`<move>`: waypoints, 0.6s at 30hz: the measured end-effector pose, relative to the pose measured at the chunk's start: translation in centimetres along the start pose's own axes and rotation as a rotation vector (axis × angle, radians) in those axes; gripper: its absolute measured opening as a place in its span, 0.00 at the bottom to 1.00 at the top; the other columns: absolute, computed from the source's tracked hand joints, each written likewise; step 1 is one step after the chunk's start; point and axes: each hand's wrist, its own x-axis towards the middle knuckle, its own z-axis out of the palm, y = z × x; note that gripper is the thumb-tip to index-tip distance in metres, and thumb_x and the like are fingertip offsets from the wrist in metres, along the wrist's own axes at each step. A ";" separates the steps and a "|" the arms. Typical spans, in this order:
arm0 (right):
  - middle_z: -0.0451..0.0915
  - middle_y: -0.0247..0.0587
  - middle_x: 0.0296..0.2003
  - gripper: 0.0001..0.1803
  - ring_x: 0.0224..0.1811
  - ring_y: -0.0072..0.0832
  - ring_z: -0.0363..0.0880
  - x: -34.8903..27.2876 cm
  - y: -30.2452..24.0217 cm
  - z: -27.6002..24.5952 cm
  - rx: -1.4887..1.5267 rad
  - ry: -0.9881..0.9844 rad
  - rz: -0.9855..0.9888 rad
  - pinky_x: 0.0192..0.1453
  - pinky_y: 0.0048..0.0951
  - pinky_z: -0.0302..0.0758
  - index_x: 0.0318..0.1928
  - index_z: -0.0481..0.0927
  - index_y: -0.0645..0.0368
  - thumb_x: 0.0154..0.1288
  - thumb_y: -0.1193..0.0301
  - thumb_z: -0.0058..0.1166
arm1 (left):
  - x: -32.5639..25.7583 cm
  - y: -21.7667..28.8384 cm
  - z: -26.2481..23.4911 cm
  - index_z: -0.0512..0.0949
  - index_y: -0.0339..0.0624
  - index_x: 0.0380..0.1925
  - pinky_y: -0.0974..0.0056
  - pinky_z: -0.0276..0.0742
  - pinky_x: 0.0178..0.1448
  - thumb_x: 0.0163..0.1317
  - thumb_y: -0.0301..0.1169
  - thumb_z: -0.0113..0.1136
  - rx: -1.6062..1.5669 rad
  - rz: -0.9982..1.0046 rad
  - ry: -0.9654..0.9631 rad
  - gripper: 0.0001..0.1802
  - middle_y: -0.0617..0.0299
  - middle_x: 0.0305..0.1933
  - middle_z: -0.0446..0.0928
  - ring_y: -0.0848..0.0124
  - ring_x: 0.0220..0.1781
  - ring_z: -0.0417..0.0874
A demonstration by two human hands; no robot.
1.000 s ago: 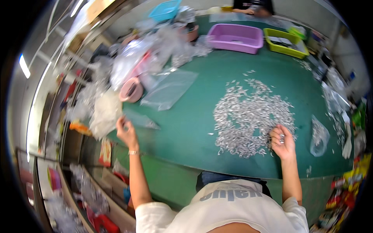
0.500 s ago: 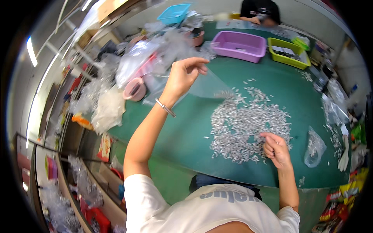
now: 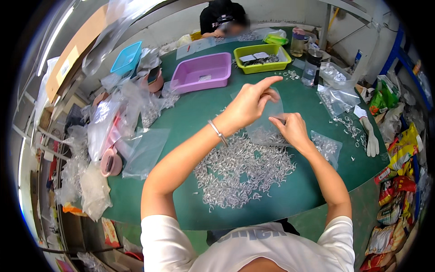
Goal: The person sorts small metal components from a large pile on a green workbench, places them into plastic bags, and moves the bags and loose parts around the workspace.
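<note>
A green desk point(image 3: 190, 118) with a curved near edge fills the room's middle, cluttered along its left side and far end. Above a wide heap of small silvery metal parts point(image 3: 240, 170), both hands meet on a small clear plastic bag point(image 3: 267, 122) held up off the desk. The left hand point(image 3: 247, 104) pinches the bag's upper edge with the forefinger stretched out; the right hand point(image 3: 290, 129) pinches its right edge between thumb and fingers. The bag looks to hold a few of the silvery parts at its bottom, though the plastic blurs this. Just right of the heap lies another filled clear bag point(image 3: 327, 146). An empty flat bag point(image 3: 147, 149) lies to the left, beside a pink tape roll point(image 3: 111, 162). At the far end stand a purple tray point(image 3: 201, 71), a yellow-green tray point(image 3: 263, 57) and a turquoise basket point(image 3: 127, 57). Another person point(image 3: 222, 18) in dark clothing sits across the desk. A white glove point(image 3: 369, 136) lies at the right rim, with bright packets point(image 3: 398, 181) piled beyond.
</note>
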 end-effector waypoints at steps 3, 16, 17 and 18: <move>0.79 0.47 0.21 0.14 0.20 0.28 0.75 0.4 3.8 -0.9 0.109 0.112 0.003 0.28 0.29 0.70 0.29 0.82 0.64 0.55 0.64 0.57 | 0.3 -0.6 0.8 0.68 0.39 0.53 0.65 0.72 0.52 0.51 0.14 0.50 0.168 0.177 0.181 0.26 0.52 0.45 0.76 0.61 0.49 0.78; 0.56 0.19 0.10 0.15 0.09 0.11 0.49 5.8 19.9 -12.0 0.391 0.370 0.390 0.13 0.19 0.44 0.34 0.80 0.60 0.65 0.61 0.48 | -11.3 -5.5 0.3 0.74 0.36 0.41 0.60 0.70 0.53 0.54 0.21 0.54 0.219 -0.262 0.091 0.13 0.51 0.45 0.75 0.54 0.48 0.75; 0.56 0.19 0.10 0.15 0.09 0.11 0.49 6.2 20.7 -12.0 0.452 0.373 0.415 0.13 0.19 0.44 0.35 0.80 0.60 0.65 0.61 0.47 | -12.2 -5.6 0.3 0.74 0.36 0.41 0.61 0.70 0.53 0.54 0.21 0.54 0.216 -0.294 0.082 0.13 0.51 0.45 0.75 0.54 0.48 0.75; 0.55 0.19 0.10 0.14 0.09 0.11 0.49 6.7 21.2 -11.7 0.516 0.373 0.438 0.12 0.18 0.44 0.36 0.79 0.60 0.65 0.61 0.47 | -13.2 -5.6 0.4 0.75 0.36 0.41 0.61 0.70 0.53 0.54 0.22 0.54 0.217 -0.329 0.075 0.12 0.51 0.44 0.75 0.54 0.48 0.75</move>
